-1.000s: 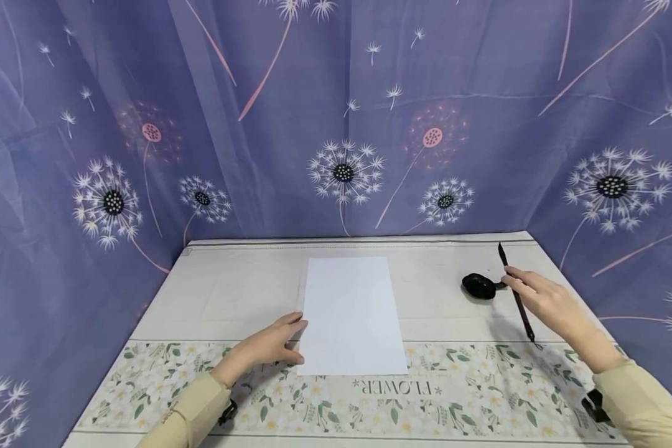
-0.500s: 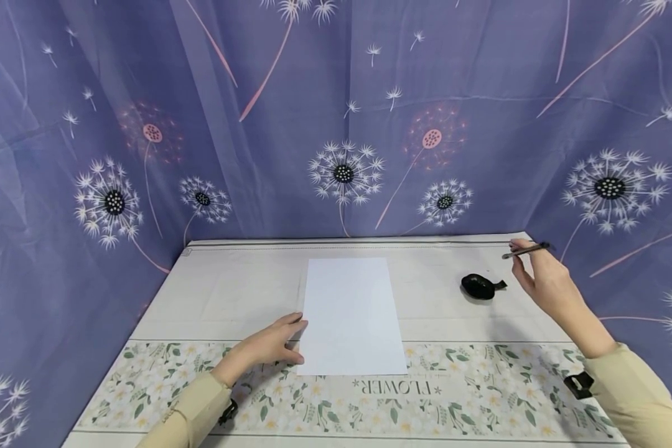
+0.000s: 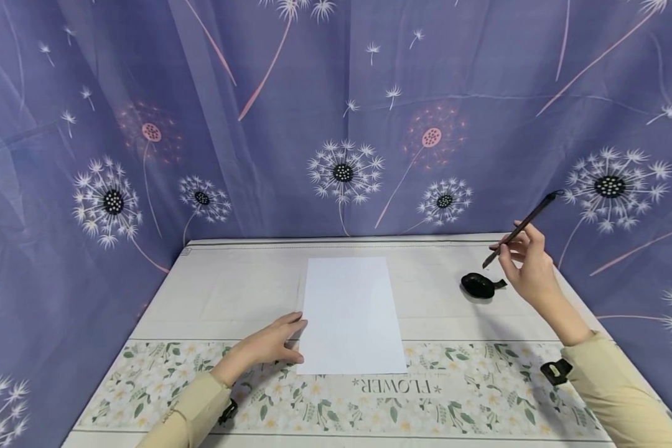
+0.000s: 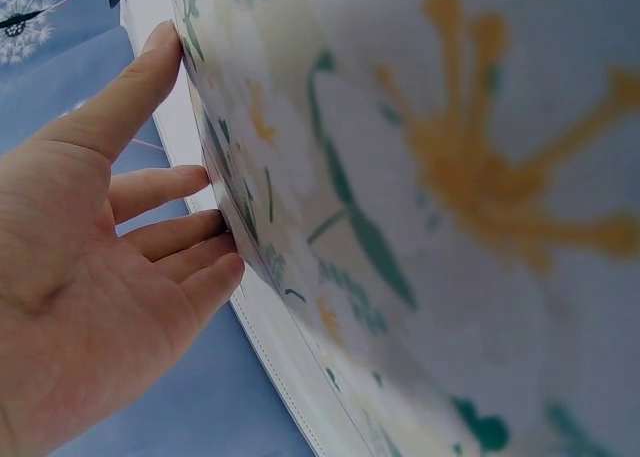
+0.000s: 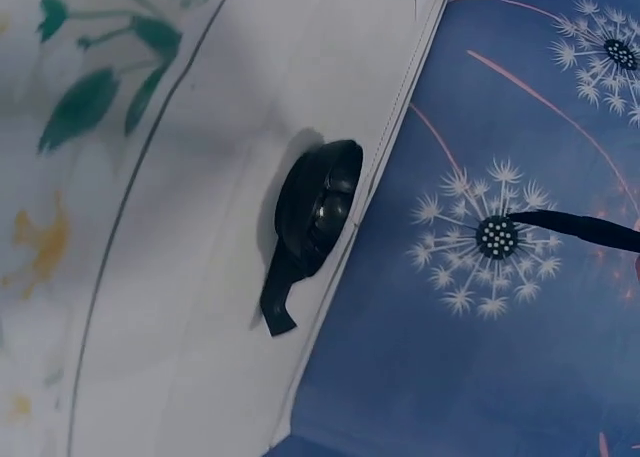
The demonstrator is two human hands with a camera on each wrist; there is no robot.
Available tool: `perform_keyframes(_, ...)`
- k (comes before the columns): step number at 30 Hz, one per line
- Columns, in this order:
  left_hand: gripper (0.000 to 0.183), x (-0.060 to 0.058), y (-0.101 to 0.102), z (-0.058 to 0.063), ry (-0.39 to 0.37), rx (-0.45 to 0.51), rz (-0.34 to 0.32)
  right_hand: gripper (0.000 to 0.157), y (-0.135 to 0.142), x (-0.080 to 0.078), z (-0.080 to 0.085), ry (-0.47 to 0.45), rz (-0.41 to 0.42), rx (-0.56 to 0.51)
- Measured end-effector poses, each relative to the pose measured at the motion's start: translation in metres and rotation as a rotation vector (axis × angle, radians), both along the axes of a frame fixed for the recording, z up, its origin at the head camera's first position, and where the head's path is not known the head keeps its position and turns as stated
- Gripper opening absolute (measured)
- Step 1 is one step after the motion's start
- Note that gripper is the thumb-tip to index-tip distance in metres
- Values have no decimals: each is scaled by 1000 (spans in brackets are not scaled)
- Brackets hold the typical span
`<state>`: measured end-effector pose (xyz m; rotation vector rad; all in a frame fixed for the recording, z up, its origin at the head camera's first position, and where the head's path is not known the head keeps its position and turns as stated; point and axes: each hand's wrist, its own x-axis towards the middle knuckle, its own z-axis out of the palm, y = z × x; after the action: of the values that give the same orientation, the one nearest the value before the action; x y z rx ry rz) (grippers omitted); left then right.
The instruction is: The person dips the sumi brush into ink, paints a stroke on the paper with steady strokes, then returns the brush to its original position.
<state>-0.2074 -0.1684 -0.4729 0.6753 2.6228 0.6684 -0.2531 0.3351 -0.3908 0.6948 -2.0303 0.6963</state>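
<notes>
My right hand (image 3: 532,267) pinches a dark writing brush (image 3: 534,216), which is tilted with its bristle tip down to the left. The tip hangs in the air beyond a small black ink dish (image 3: 476,286) with a short handle. In the right wrist view the brush's dark tip (image 5: 575,225) enters from the right, apart from the dish (image 5: 310,212); the hand itself is almost wholly out of that view. A blank white sheet of paper (image 3: 350,317) lies mid-table. At its left edge rests my left hand (image 3: 266,344), fingers spread; the left wrist view shows its palm (image 4: 80,257).
A white cloth with a floral band (image 3: 179,386) and the printed word FLOWER covers the table (image 3: 246,280). Purple curtains (image 3: 274,124) with dandelion prints stand close behind and at both sides. Black wrist straps show at both cuffs.
My right hand has picked the brush up from the table beside the dish, raised it and turned its tip downward to the left. The left hand and the paper have stayed put.
</notes>
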Motion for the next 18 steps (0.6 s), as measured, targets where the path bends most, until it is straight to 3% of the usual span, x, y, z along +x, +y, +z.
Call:
perform_keyframes(4, 83, 0, 0, 1, -2, 12, -3, 61, -1, -5, -8, -53, -2, -96)
perform_keyframes(11, 83, -1, 0, -1, -6, 18, -5, 51, 3, -11, -22, -126, -53, -259)
perform_keyframes(18, 83, 0, 0, 1, -7, 16, -7, 36, -7, -5, -14, -210, 11, -359)
